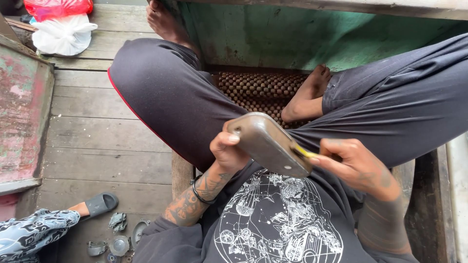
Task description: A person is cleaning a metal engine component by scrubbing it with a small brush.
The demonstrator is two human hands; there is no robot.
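The left hand [225, 152] is wrapped tight around one end of a flat, rounded grey metal casing [269, 142], held up over the lap, above the black printed shirt [275, 219]. The right hand [353, 165] pinches a thin yellow tool [304, 152] against the casing's far edge, fingers closed on it (how much of the tool is hidden behind the casing I can't tell). My worry is the tool slipping off that edge: the push runs toward the left thumb and the dark trousers [165, 92], so a skid could jab skin. Loose metal parts [117, 234] lie well apart on the plank floor [97, 141].
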